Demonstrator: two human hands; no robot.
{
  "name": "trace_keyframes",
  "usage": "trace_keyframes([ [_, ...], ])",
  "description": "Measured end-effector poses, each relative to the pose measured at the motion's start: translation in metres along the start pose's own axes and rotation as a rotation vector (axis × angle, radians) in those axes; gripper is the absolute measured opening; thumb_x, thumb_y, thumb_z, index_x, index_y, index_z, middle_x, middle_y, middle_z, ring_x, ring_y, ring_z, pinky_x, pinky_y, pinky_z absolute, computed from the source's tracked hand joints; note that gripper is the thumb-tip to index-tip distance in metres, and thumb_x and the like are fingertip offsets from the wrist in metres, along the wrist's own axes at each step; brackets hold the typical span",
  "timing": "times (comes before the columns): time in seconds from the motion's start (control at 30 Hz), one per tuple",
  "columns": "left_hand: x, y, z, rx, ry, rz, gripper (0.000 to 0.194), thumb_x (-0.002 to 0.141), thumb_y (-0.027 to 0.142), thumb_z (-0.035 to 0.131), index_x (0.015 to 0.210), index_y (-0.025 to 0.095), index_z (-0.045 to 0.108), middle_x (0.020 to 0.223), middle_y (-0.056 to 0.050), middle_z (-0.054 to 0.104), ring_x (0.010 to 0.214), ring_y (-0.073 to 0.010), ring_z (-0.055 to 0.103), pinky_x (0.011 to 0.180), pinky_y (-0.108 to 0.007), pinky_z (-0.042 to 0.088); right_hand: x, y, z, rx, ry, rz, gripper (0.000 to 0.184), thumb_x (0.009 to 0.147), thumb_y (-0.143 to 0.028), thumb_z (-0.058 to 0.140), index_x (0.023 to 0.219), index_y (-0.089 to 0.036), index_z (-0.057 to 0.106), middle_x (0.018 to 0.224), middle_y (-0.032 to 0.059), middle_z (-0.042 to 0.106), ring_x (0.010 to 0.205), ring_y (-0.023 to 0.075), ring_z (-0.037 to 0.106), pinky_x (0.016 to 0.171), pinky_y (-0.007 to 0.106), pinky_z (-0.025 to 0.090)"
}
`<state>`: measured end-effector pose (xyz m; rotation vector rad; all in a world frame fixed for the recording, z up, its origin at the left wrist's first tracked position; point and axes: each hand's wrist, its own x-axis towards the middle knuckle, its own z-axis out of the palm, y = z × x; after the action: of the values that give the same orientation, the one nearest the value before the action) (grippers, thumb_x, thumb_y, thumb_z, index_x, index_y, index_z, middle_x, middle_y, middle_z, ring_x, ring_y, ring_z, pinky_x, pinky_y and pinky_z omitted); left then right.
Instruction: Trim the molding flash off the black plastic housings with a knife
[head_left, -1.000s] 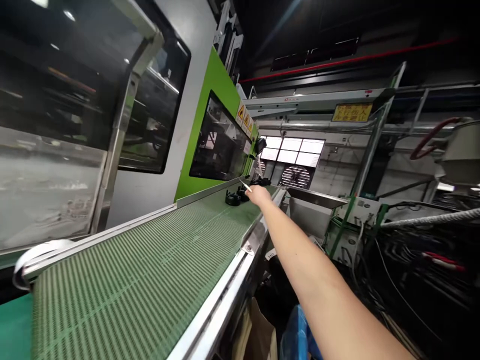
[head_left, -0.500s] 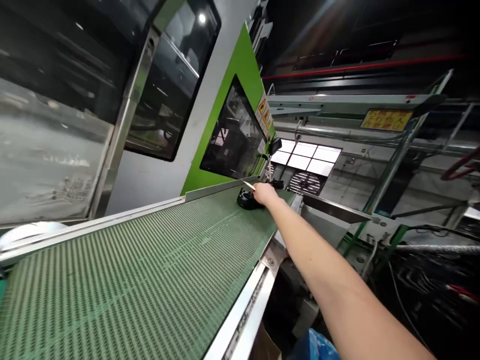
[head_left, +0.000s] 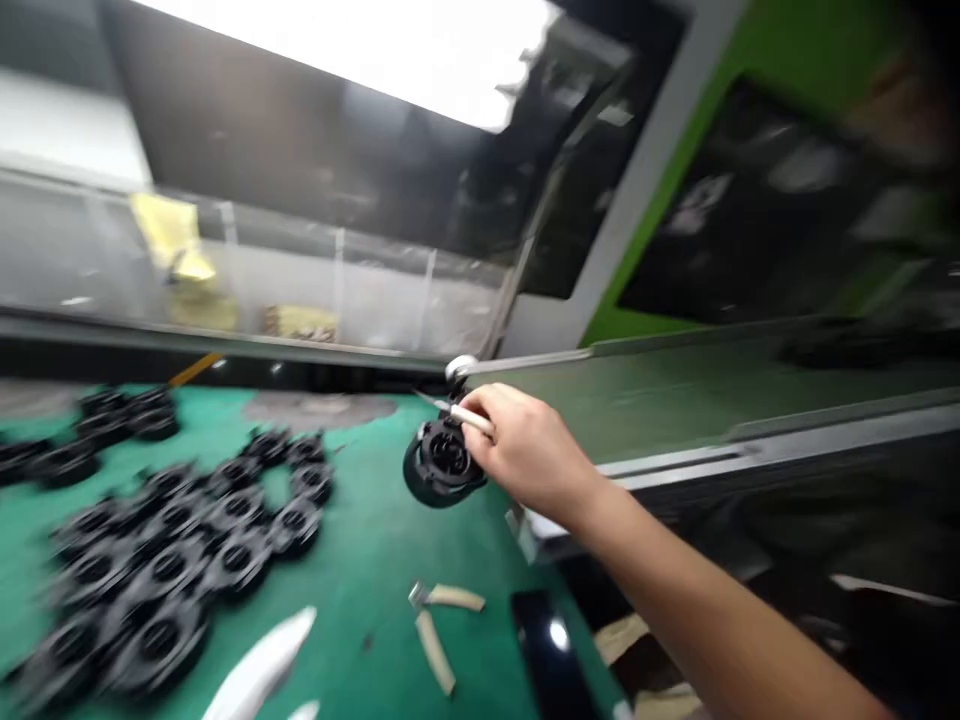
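Note:
My right hand (head_left: 531,452) grips a round black plastic part (head_left: 441,465) and also a thin white-handled blade (head_left: 457,412) that lies across its fingers. The hand hovers over the green table (head_left: 375,560), just left of the conveyor's end. Several more black round parts (head_left: 172,560) lie heaped on the table at the left. My left hand is out of view. The picture is motion-blurred.
The green conveyor belt (head_left: 675,395) runs off to the right beside a green-and-grey machine (head_left: 660,180). On the table lie a pair of tan-handled nippers (head_left: 439,625), a white object (head_left: 259,665) and a dark phone (head_left: 551,655) near the front edge.
My right hand took a black part from far down the belt and drew it back to the table. The view swung left and down, from the belt to the table.

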<state>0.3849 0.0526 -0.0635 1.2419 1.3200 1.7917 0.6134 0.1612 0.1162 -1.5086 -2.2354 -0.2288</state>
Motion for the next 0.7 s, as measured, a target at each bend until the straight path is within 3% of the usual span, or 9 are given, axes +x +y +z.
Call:
trace_keyframes([
  [0.07,-0.025,-0.001,-0.055,0.145,-0.003,-0.083,0.056,0.082,0.042,0.079,0.133,0.030,0.061,0.140,-0.009,0.060,0.130,-0.0310,0.058,0.109,-0.050,0.052,-0.030,-0.073,0.064,0.161,-0.171,-0.059,0.017,0.089,-0.015,0.055,0.101,-0.021,0.065,0.103,0.0043,0.067,0.094,0.0201,0.063,0.081,0.028,0.043],
  [0.13,-0.043,-0.011,-0.096,0.277,-0.064,-0.156,0.078,0.072,0.036,0.086,0.142,0.028,0.054,0.145,-0.010,0.058,0.137,-0.0354,0.054,0.118,-0.055,0.043,-0.067,-0.137,0.122,0.271,-0.355,-0.067,0.019,0.086,-0.012,0.056,0.100,-0.020,0.065,0.101,0.0063,0.067,0.089,0.0213,0.063,0.078,0.030,0.044],
  [0.2,-0.056,-0.028,-0.122,0.362,-0.119,-0.192,0.084,0.072,0.033,0.085,0.147,0.026,0.049,0.147,-0.012,0.056,0.140,-0.0356,0.052,0.121,-0.055,0.039,-0.102,-0.184,0.165,0.355,-0.481,-0.062,0.019,0.083,-0.010,0.057,0.097,-0.019,0.066,0.098,0.0074,0.068,0.085,0.0220,0.064,0.075,0.031,0.045],
  [0.27,-0.066,-0.048,-0.139,0.411,-0.125,-0.195,0.082,0.073,0.032,0.083,0.147,0.022,0.048,0.143,-0.015,0.058,0.137,-0.0354,0.055,0.121,-0.054,0.040,-0.127,-0.207,0.188,0.420,-0.552,-0.045,0.020,0.084,-0.010,0.058,0.100,-0.019,0.067,0.101,0.0078,0.069,0.089,0.0218,0.065,0.077,0.031,0.047],
  [0.33,-0.075,-0.064,-0.151,0.503,-0.159,-0.167,0.088,0.075,0.031,0.082,0.153,0.021,0.040,0.145,-0.017,0.056,0.138,-0.0361,0.054,0.120,-0.055,0.041,-0.143,-0.208,0.193,0.507,-0.552,0.023,0.020,0.092,-0.017,0.057,0.108,-0.021,0.068,0.109,0.0074,0.070,0.098,0.0214,0.065,0.085,0.031,0.048],
  [0.4,-0.082,-0.072,-0.159,0.619,-0.221,-0.118,0.097,0.077,0.032,0.080,0.159,0.021,0.028,0.150,-0.018,0.052,0.140,-0.0367,0.051,0.120,-0.056,0.040,-0.154,-0.191,0.190,0.660,-0.482,0.212,0.022,0.098,-0.032,0.058,0.115,-0.023,0.068,0.111,0.0065,0.071,0.100,0.0212,0.064,0.089,0.032,0.048],
  [0.47,-0.085,-0.074,-0.164,0.698,-0.267,-0.067,0.101,0.079,0.034,0.080,0.161,0.021,0.022,0.152,-0.018,0.050,0.141,-0.0367,0.049,0.119,-0.056,0.041,-0.166,-0.169,0.189,0.850,-0.429,0.529,0.031,0.098,-0.046,0.059,0.116,-0.023,0.068,0.101,0.0054,0.071,0.083,0.0188,0.062,0.075,0.031,0.049],
  [0.57,-0.083,-0.073,-0.166,0.737,-0.281,-0.002,0.100,0.079,0.036,0.080,0.161,0.020,0.024,0.149,-0.018,0.052,0.140,-0.0363,0.051,0.117,-0.054,0.043,-0.191,-0.145,0.198,1.112,-0.371,0.893,0.046,0.092,-0.053,0.067,0.125,-0.021,0.061,0.091,0.0034,0.067,0.060,0.0120,0.047,0.051,0.025,0.037],
  [0.7,-0.082,-0.073,-0.167,0.793,-0.278,0.071,0.096,0.080,0.037,0.080,0.159,0.016,0.027,0.148,-0.018,0.054,0.139,-0.0347,0.052,0.117,-0.054,0.044,-0.219,-0.146,0.219,1.168,-0.316,0.991,0.055,0.089,-0.053,0.070,0.131,-0.021,0.056,0.087,0.0015,0.064,0.055,0.0097,0.040,0.044,0.022,0.031],
])
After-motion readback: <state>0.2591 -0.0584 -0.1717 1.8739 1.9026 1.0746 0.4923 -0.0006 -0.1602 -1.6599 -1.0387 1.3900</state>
